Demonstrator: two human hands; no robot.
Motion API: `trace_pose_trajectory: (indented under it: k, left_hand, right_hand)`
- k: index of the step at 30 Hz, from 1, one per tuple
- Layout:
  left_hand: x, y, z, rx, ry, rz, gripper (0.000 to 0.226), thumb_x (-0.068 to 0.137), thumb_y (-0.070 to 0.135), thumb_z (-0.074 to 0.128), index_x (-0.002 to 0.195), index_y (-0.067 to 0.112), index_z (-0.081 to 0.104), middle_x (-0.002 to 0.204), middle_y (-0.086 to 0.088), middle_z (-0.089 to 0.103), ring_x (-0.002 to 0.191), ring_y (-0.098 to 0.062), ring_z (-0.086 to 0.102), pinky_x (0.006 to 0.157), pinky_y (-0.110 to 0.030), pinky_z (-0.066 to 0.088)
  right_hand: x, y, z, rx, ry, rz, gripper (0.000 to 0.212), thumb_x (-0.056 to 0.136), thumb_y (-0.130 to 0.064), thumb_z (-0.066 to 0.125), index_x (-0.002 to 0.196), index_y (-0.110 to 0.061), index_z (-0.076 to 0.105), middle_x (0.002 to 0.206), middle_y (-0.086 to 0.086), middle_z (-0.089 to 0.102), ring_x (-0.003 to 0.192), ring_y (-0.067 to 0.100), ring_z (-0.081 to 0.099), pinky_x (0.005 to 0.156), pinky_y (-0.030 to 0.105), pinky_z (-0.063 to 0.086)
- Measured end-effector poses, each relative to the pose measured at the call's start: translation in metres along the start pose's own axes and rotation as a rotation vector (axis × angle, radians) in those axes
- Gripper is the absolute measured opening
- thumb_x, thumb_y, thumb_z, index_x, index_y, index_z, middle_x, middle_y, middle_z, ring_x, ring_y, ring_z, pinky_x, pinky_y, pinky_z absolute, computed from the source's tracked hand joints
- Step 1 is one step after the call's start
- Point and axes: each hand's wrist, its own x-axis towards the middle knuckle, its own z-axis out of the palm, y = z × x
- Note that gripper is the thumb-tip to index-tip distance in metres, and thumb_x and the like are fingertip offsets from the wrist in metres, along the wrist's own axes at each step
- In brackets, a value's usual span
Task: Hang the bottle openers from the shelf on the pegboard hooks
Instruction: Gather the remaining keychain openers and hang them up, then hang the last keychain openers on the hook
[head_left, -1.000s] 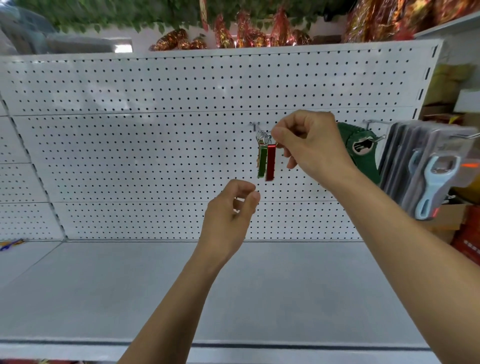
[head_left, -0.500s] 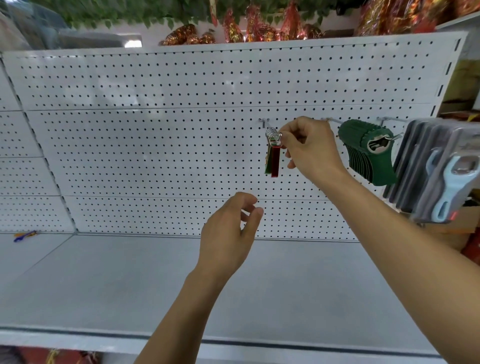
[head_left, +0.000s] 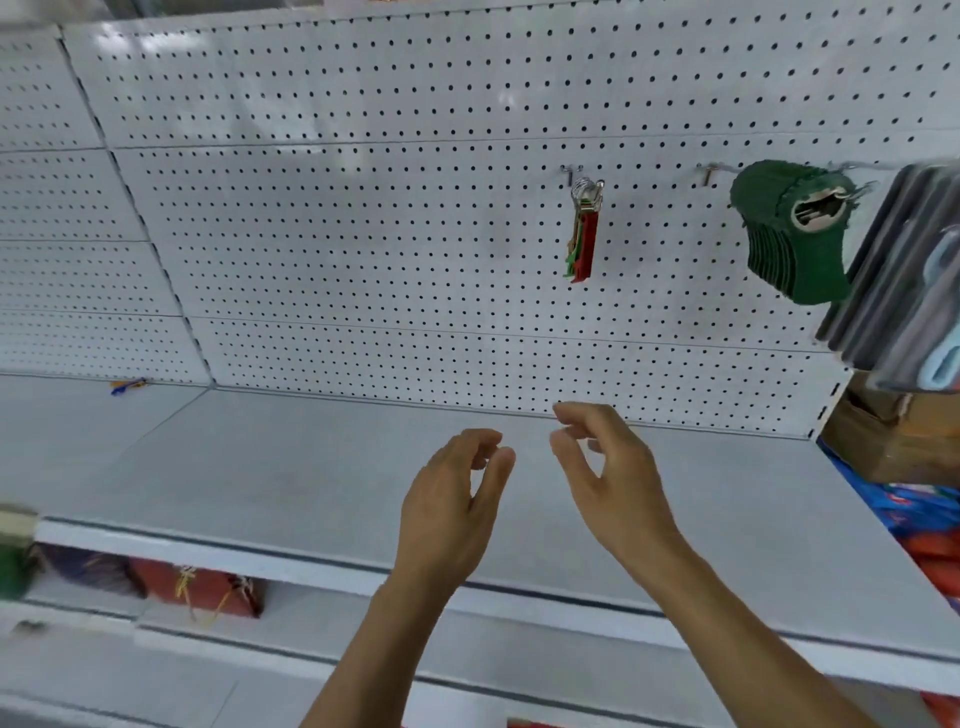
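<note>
Several red and green bottle openers (head_left: 583, 240) hang by metal key rings from a hook (head_left: 573, 174) on the white pegboard (head_left: 363, 218). Both hands hover over the grey shelf (head_left: 260, 467), well below the hook. My left hand (head_left: 448, 496) is empty, its fingers loosely curled. My right hand (head_left: 608, 467) is beside it, also empty with relaxed, slightly curled fingers. A small blue and yellow item (head_left: 127, 385) lies at the far left back of the shelf; I cannot tell what it is.
A stack of green openers (head_left: 789, 234) hangs on the neighbouring hook at right, with grey carded peelers (head_left: 914, 291) further right. A cardboard box (head_left: 893, 436) stands at the shelf's right end. Red packaged goods (head_left: 202, 590) sit on the lower shelf.
My right hand has let go of the red opener on the hook and dropped down beside my left hand. The view has tilted downward and shifted left.
</note>
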Motion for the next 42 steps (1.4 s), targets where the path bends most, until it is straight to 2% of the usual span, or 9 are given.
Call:
trace_pose_trajectory:
  k: [6,9,13,16,23,28,34,39,42]
  left_hand:
    - [-0.049,-0.053,-0.009,0.029,-0.083,-0.115,0.046,0.093,0.053,0.04,0.123,0.023,0.058,0.115,0.011,0.065,0.1,-0.001,0.059,0.083,-0.017,0.045]
    - [-0.065,-0.086,-0.027,0.037,-0.09,-0.201,0.038,0.095,0.048,0.045,0.121,0.023,0.058,0.114,0.01,0.066,0.098,-0.002,0.06,0.077,-0.013,0.043]
    - [-0.082,-0.139,-0.065,0.032,-0.098,-0.321,0.031,0.096,0.043,0.05,0.12,0.024,0.058,0.109,0.01,0.067,0.097,-0.003,0.061,0.075,-0.012,0.042]
    - [-0.093,-0.184,-0.108,0.03,-0.096,-0.375,0.031,0.096,0.04,0.051,0.119,0.022,0.058,0.106,0.009,0.066,0.096,-0.005,0.063,0.079,-0.019,0.049]
    - [-0.1,-0.303,-0.232,0.128,-0.107,-0.468,0.024,0.095,0.037,0.055,0.114,0.023,0.06,0.099,0.009,0.068,0.088,-0.007,0.064,0.078,-0.026,0.054]
    - [-0.084,-0.361,-0.307,0.159,-0.104,-0.479,0.024,0.096,0.036,0.054,0.114,0.021,0.059,0.094,0.01,0.066,0.084,-0.006,0.062,0.074,-0.021,0.051]
    - [-0.046,-0.419,-0.357,0.153,-0.062,-0.489,0.022,0.095,0.033,0.055,0.112,0.02,0.061,0.095,0.007,0.068,0.086,-0.009,0.064,0.078,-0.029,0.054]
    - [0.0,-0.465,-0.383,0.103,-0.054,-0.504,0.022,0.097,0.032,0.053,0.115,0.02,0.059,0.095,0.006,0.068,0.089,-0.011,0.065,0.081,-0.03,0.055]
    - [0.035,-0.497,-0.398,0.098,-0.061,-0.483,0.024,0.097,0.034,0.052,0.118,0.022,0.057,0.101,0.008,0.066,0.09,-0.006,0.062,0.076,-0.019,0.052]
  right_hand:
    - [-0.053,0.011,0.05,-0.006,-0.185,0.067,0.028,0.096,-0.029,0.053,0.123,-0.024,0.057,0.12,-0.014,0.06,0.105,0.001,0.058,0.095,0.032,0.049]
    - [-0.067,0.006,0.08,-0.048,-0.284,0.092,0.028,0.096,-0.03,0.053,0.124,-0.025,0.056,0.119,-0.014,0.06,0.102,0.001,0.058,0.092,0.029,0.049]
    - [-0.077,-0.007,0.13,-0.101,-0.447,0.165,0.027,0.095,-0.031,0.054,0.122,-0.027,0.056,0.116,-0.014,0.061,0.099,0.004,0.059,0.089,0.028,0.05]
    - [-0.083,-0.027,0.183,-0.112,-0.522,0.192,0.024,0.095,-0.03,0.054,0.118,-0.027,0.057,0.111,-0.013,0.062,0.093,0.006,0.06,0.085,0.03,0.051]
    - [-0.096,-0.105,0.341,-0.053,-0.601,0.222,0.025,0.093,-0.031,0.056,0.117,-0.027,0.059,0.106,-0.013,0.062,0.089,0.009,0.061,0.086,0.036,0.052]
    - [-0.089,-0.155,0.427,0.013,-0.604,0.208,0.021,0.092,-0.025,0.057,0.113,-0.024,0.06,0.107,-0.009,0.066,0.093,0.011,0.064,0.084,0.034,0.054]
    - [-0.059,-0.184,0.5,0.049,-0.609,0.199,0.022,0.093,-0.025,0.058,0.114,-0.026,0.061,0.104,-0.013,0.064,0.092,0.007,0.063,0.081,0.025,0.052]
    - [-0.016,-0.189,0.556,0.043,-0.622,0.195,0.022,0.095,-0.03,0.055,0.116,-0.027,0.059,0.105,-0.014,0.063,0.095,0.006,0.062,0.071,0.013,0.048]
    - [0.019,-0.192,0.594,0.067,-0.604,0.192,0.023,0.094,-0.028,0.056,0.116,-0.025,0.062,0.104,-0.014,0.064,0.094,0.006,0.062,0.082,0.026,0.053]
